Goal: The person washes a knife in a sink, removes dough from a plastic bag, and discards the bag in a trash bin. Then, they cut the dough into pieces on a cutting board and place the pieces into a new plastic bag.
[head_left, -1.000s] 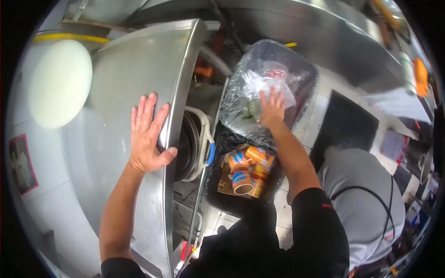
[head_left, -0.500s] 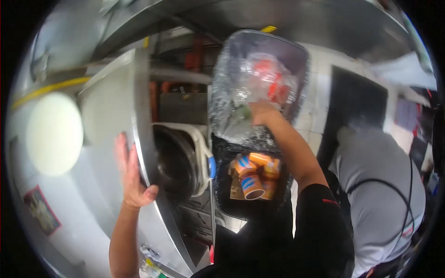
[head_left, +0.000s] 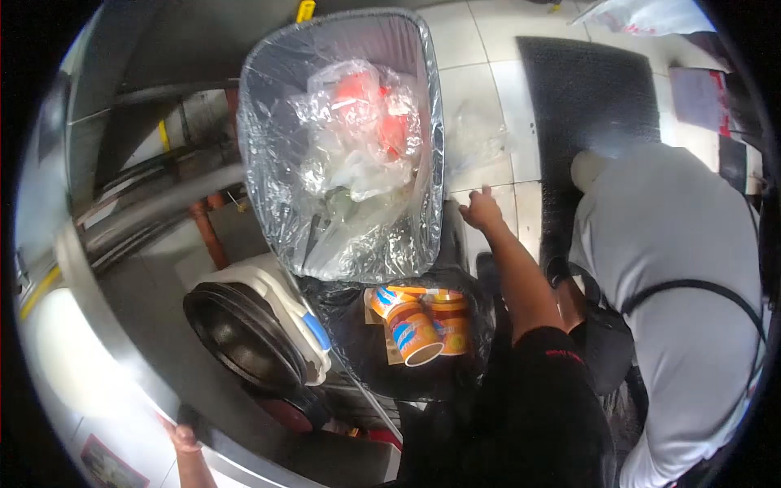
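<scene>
My right hand (head_left: 482, 210) is beside the right rim of a lined black bin (head_left: 259, 146), a finger stretched out and the thumb apart. Just beyond its fingertips is a blurred patch of clear plastic (head_left: 476, 138) over the tiles; contact cannot be made out. Crumpled clear plastic with red pieces (head_left: 366, 122) lies inside the bin. Nearer me, a second black-lined bin (head_left: 346, 346) holds orange paper cups (head_left: 415, 335) and cardboard. My left hand (head_left: 185, 439) rests at the edge of a metal counter (head_left: 220, 455), its fingers partly hidden and blurred.
Black pans (head_left: 244, 333) and a white container with a blue handle (head_left: 313, 329) stand under the counter. A person in a grey top (head_left: 675, 228) bends close on the right. Behind them is a black mat (head_left: 590, 98) on white tiles (head_left: 464, 41).
My right hand has come out of the far bin to its right side. The view has shifted, so the bins appear further left and my left hand lower.
</scene>
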Demonstrator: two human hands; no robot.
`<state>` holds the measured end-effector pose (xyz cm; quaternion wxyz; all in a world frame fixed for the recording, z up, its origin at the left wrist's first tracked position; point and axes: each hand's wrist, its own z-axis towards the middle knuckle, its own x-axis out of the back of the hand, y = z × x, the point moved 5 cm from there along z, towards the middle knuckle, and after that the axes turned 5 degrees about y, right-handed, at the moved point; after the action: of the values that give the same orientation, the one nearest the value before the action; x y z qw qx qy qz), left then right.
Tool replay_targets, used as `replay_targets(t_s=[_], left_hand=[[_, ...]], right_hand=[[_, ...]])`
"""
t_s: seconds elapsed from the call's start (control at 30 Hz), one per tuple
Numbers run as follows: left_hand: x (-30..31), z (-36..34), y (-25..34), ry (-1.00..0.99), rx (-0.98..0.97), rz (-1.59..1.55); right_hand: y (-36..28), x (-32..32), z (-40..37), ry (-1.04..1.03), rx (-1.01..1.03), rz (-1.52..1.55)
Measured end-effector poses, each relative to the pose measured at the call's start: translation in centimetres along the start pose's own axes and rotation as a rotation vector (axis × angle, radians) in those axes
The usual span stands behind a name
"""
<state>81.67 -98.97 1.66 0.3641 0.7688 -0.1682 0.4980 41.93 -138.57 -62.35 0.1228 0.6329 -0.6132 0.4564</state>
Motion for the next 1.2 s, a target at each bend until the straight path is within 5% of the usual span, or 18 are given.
replay_targets(t_s=[0.13,0.3,0.37,0.47,0.5,0.53,0.6,0.67,0.73,0.87,0.97,1.03,1.1,1.2], left_hand=[[-0.3,0.9,4.4,-0.037,-0.105,0.121],[-2.0,3.2,7.6,-0.072,-0.240,0.216],[-3.5,5.1,7.9,-0.072,-0.290,0.222],[-4.4,6.5,8.7,-0.041,-0.354,0.221],[-4.6,6.9,9.0,-0.022,-0.379,0.214],[-4.8,7.0,9.4,-0.011,-0.394,0.212],[-5.0,7.3,10.4,0.027,-0.427,0.211],[-5.0,7.7,11.2,0.073,-0.450,0.213],[-5.1,8.2,12.3,0.123,-0.451,0.214],[-4.5,8.6,13.3,0.196,-0.367,0.327],[-4.5,8.1,13.5,0.215,-0.293,0.368],[-4.4,7.5,13.9,0.241,-0.255,0.357],[-4.5,7.7,14.1,0.244,-0.234,0.343],[-4.8,7.4,12.8,0.359,-0.392,0.312]], right_hand=[[-2.4,-2.1,6.4,-0.217,0.115,-0.292],[-1.4,-3.5,12.1,-0.267,0.041,-0.186],[-0.1,-3.6,10.9,-0.211,0.000,-0.170],[3.6,-1.8,6.0,0.315,-0.006,0.156],[1.8,3.0,2.0,0.123,-0.204,0.217],[2.9,4.1,-0.3,0.148,-0.270,0.209],[3.7,8.4,-5.6,0.518,-0.038,0.469],[1.2,15.0,-11.4,0.634,-0.024,0.860],[-5.2,23.5,-17.9,0.723,0.092,0.764],[-19.3,34.1,-25.3,0.881,0.741,0.564],[-26.4,32.9,-21.4,0.665,0.840,0.718],[-28.9,28.2,-14.8,0.132,0.465,0.340],[-30.8,27.5,-16.2,0.060,0.615,-0.086],[-31.2,30.7,-28.4,-0.063,0.848,0.136]])
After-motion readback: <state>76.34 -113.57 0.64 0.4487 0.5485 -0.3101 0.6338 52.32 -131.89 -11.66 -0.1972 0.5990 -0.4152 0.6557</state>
